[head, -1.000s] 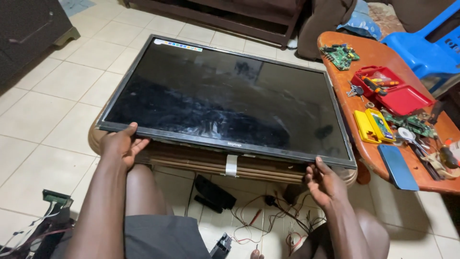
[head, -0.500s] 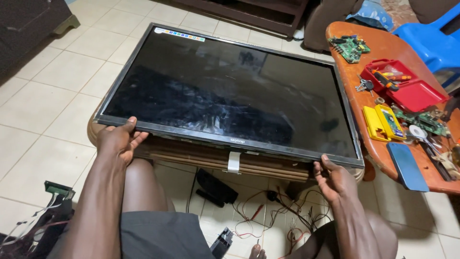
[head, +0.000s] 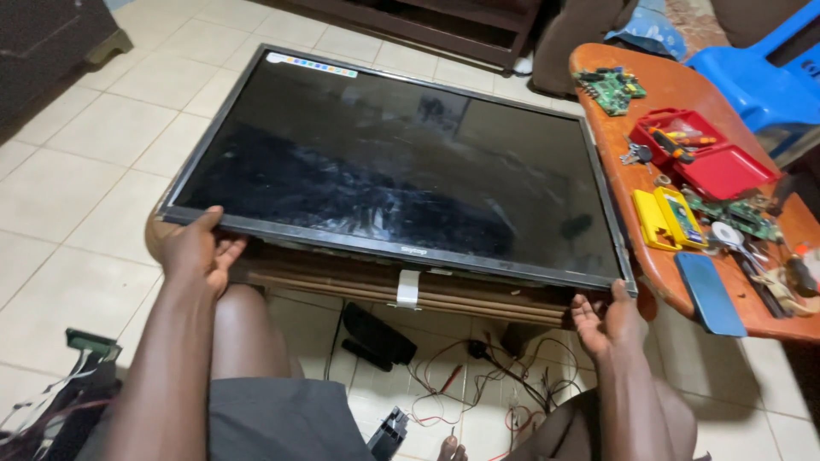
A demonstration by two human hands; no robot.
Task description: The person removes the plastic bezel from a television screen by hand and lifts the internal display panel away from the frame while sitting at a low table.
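Observation:
A large flat black television [head: 393,162] lies screen up on a low wooden table [head: 367,282]. My left hand [head: 198,253] grips its near left corner, thumb on the bezel and fingers underneath. My right hand [head: 605,320] holds the near right corner from below, palm up. A strip of white tape [head: 408,288] hangs from the middle of the near edge. The screen is dark and reflects the room.
An orange wooden table [head: 675,94] at the right carries a green circuit board [head: 612,90], a red tool tray [head: 705,158], a yellow multimeter [head: 668,218] and a blue phone [head: 711,293]. Red and black cables [head: 478,388] lie on the tiled floor by my knees. A blue chair [head: 764,68] stands behind.
Both hands have slid under the near corners of the television, and its near edge has lifted slightly off the low table. The view has shifted a little.

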